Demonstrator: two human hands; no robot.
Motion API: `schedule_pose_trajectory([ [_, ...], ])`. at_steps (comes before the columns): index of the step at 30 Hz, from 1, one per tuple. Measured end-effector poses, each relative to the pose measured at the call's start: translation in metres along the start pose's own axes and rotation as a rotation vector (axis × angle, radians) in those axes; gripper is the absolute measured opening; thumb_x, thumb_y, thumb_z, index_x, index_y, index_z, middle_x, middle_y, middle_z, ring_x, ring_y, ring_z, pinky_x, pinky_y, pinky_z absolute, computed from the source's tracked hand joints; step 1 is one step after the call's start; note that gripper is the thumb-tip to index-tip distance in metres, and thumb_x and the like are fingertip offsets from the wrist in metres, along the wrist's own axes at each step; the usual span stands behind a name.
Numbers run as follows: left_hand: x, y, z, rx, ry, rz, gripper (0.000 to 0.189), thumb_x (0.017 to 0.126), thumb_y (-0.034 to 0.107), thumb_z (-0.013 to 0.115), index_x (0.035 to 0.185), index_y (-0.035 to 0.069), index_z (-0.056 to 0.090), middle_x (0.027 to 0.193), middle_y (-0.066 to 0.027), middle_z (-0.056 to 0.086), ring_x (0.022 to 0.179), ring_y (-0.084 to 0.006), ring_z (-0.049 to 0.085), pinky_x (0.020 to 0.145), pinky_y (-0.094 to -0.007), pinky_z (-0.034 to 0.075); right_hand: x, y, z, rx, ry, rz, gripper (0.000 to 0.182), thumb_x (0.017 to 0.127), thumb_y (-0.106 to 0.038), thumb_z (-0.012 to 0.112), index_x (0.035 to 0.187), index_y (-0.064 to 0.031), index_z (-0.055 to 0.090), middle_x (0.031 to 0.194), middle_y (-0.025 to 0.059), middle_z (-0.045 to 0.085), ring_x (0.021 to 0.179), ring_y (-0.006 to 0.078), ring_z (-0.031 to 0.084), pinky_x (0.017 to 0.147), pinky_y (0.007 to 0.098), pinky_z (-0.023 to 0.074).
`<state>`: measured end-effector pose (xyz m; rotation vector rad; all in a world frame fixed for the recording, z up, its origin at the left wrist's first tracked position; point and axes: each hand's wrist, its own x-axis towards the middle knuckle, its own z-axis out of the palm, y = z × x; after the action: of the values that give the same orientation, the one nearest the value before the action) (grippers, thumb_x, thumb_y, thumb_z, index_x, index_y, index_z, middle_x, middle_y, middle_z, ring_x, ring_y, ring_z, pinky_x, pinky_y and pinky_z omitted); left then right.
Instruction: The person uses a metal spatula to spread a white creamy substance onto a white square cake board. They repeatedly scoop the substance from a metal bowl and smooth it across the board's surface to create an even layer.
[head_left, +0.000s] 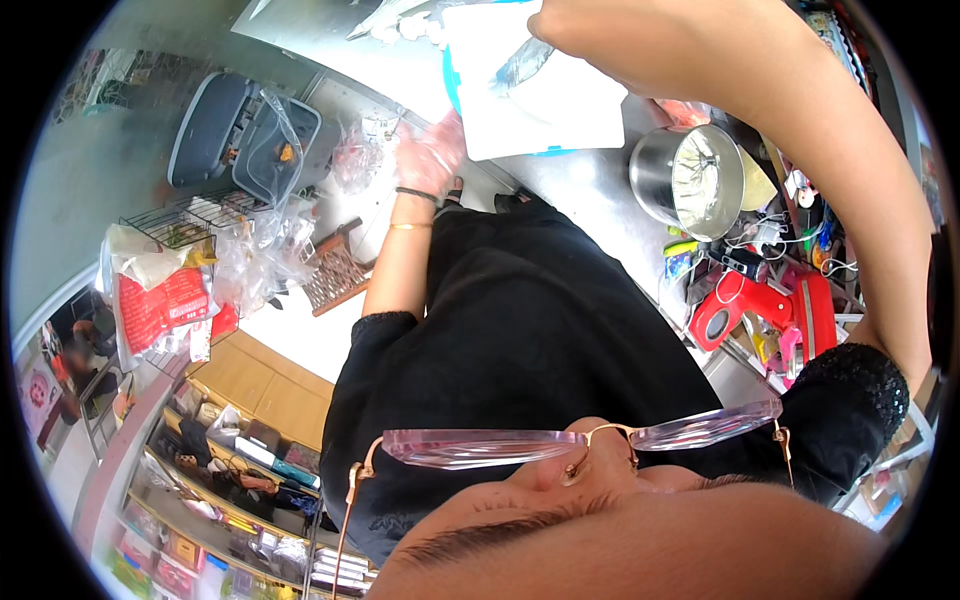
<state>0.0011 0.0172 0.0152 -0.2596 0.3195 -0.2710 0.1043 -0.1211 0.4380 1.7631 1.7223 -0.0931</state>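
Observation:
My left hand (431, 154), blurred and with a dark band at its wrist, is at the near left edge of a white cutting board (562, 120) with light blue edges. Whether its fingers touch the board or hold anything cannot be told. My right arm arches over from the right, and my right hand (561, 28) is at the board's far side, largely cut off by the top rim of the picture. Below it on the board lies a silvery-grey, elongated thing (525, 64), too washed out to identify. Small white pieces (412, 27) lie past the board's left corner.
A stainless steel pot (651, 178) stands right of the board on the metal worktop (585, 191). Beyond it are a red appliance (739, 307), cables and clutter. At left are a grey lidded bin (319, 124) with a plastic liner, a wire rack (176, 225) with bags, and loaded shelves.

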Motion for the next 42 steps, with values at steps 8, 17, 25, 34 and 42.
schedule_pose_trajectory([
  [8, 0.023, 0.020, 0.019, 0.511, 0.437, 0.126, 0.105, 0.094, 0.077, 0.015, 0.150, -0.011, 0.025, 0.154, -0.0312, 0.031, 0.145, -0.0491, 0.025, 0.119, -0.0565, 0.020, -0.003, -0.002, -0.007, -0.049, 0.048, -0.008, 0.014, 0.078, -0.013, 0.066, 0.065, -0.0103, 0.070, 0.064, 0.0031, 0.068, 0.064, 0.0186, 0.068, 0.056, 0.0306, 0.0481],
  [17, 0.007, -0.003, -0.009, 0.356, 0.303, -0.045, 0.112, 0.091, 0.081, 0.010, 0.140, -0.014, 0.043, 0.144, -0.0254, 0.050, 0.139, -0.0385, 0.039, 0.116, -0.0507, 0.029, -0.002, -0.008, 0.007, -0.055, 0.052, 0.027, 0.013, 0.078, -0.014, 0.066, 0.066, -0.0104, 0.070, 0.064, 0.0028, 0.067, 0.064, 0.0184, 0.068, 0.056, 0.0304, 0.0476],
  [25, 0.020, 0.017, 0.000, 0.259, 0.102, -0.027, 0.109, 0.093, 0.080, 0.016, 0.141, -0.016, 0.034, 0.149, -0.0307, 0.041, 0.140, -0.0428, 0.037, 0.118, -0.0551, 0.027, -0.008, -0.019, 0.000, -0.051, 0.025, 0.052, 0.012, 0.078, -0.014, 0.066, 0.067, -0.0105, 0.070, 0.064, 0.0028, 0.067, 0.063, 0.0184, 0.068, 0.056, 0.0305, 0.0475],
  [34, 0.013, 0.053, -0.010, 0.404, -0.049, 0.037, 0.112, 0.091, 0.082, 0.009, 0.135, -0.015, 0.043, 0.143, -0.0316, 0.045, 0.132, -0.0389, 0.047, 0.107, -0.0482, 0.042, 0.011, -0.001, 0.013, -0.048, 0.085, -0.038, 0.011, 0.078, -0.014, 0.067, 0.068, -0.0105, 0.071, 0.064, 0.0027, 0.067, 0.063, 0.0184, 0.067, 0.056, 0.0307, 0.0473],
  [42, 0.015, 0.003, -0.020, 0.517, 0.307, -0.133, 0.109, 0.092, 0.080, 0.009, 0.124, -0.016, 0.050, 0.124, -0.0330, 0.057, 0.114, -0.0416, 0.058, 0.105, -0.0520, 0.043, -0.003, -0.015, 0.010, -0.027, 0.022, 0.036, 0.011, 0.078, -0.014, 0.067, 0.069, -0.0106, 0.071, 0.063, 0.0027, 0.067, 0.063, 0.0184, 0.067, 0.055, 0.0308, 0.0471],
])
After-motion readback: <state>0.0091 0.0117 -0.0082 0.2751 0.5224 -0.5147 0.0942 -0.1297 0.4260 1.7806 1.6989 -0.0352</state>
